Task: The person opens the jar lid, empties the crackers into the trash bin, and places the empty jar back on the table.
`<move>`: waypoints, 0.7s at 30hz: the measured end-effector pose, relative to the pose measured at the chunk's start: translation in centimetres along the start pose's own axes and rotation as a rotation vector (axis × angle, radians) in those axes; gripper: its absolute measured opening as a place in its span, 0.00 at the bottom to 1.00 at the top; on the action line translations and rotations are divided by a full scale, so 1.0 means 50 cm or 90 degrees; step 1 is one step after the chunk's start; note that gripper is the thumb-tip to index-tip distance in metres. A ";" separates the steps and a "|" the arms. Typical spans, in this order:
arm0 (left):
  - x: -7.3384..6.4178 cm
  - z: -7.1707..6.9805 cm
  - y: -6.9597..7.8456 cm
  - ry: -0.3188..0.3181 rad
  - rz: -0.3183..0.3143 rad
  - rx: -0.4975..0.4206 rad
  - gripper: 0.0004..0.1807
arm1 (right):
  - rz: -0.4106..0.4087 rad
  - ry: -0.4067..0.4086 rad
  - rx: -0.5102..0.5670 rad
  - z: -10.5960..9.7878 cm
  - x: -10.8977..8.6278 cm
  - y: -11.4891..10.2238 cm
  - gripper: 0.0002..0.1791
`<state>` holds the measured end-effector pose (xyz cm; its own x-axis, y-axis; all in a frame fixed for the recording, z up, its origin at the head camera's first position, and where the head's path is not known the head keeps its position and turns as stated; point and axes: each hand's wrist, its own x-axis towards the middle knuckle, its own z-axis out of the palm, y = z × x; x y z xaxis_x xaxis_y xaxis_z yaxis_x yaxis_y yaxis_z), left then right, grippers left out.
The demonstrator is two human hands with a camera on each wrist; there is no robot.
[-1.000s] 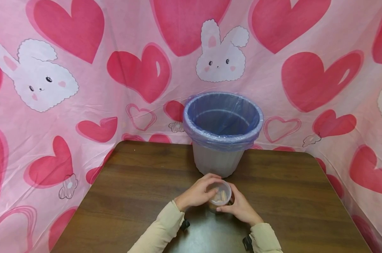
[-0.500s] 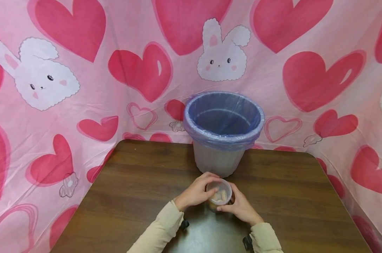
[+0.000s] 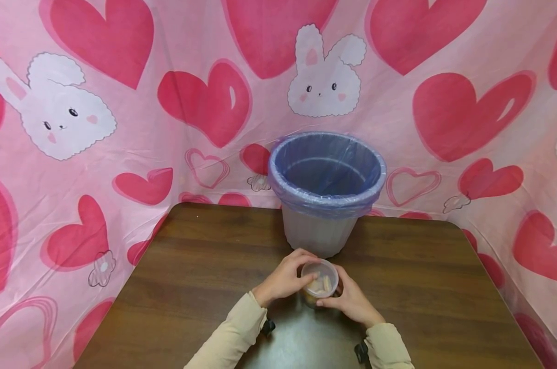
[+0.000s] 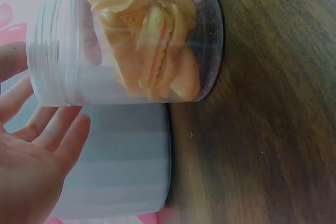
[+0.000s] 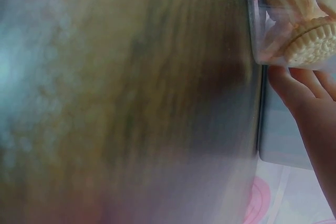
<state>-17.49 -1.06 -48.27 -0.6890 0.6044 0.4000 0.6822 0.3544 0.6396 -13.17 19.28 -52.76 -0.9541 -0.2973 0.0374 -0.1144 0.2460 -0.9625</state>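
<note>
A clear plastic jar [image 3: 312, 301] stands upright on the table, its threaded mouth uppermost and no lid visible on it. Inside lie pale biscuits [image 4: 152, 51], some in broken pieces; a ridged round biscuit [image 5: 314, 43] shows in the right wrist view. My left hand [image 3: 282, 278] holds the jar's rim from the left, its thumb over the mouth and its fingers at the far side. From the right, my right hand [image 3: 354, 301] grips the jar's side, thumb in front and fingers behind.
A pale bin [image 3: 317, 230] lined with a blue plastic bag [image 3: 326, 202] stands just beyond the jar. The dark wood table [image 3: 204, 266] has rounded far corners. Pink cloth [image 3: 260, 118] with hearts and rabbits hangs behind and at both sides.
The view has shifted very slightly. Both hands keep their places on the jar, with hardly any visible movement.
</note>
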 end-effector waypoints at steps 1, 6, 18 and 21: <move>0.000 0.000 0.000 0.001 0.000 0.001 0.17 | 0.000 0.000 0.000 0.000 0.000 0.000 0.47; -0.001 -0.001 0.002 0.005 -0.014 -0.001 0.18 | 0.000 0.001 -0.003 0.000 0.000 0.001 0.47; -0.004 0.001 -0.001 0.022 -0.055 -0.001 0.22 | -0.006 0.001 0.006 0.000 -0.001 0.000 0.47; -0.005 0.003 -0.002 0.021 -0.067 -0.003 0.23 | -0.005 0.002 0.005 0.000 -0.001 0.001 0.48</move>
<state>-17.38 -1.14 -48.51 -0.7644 0.5405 0.3514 0.6044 0.4109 0.6826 -13.15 19.29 -52.83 -0.9542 -0.2958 0.0456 -0.1195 0.2367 -0.9642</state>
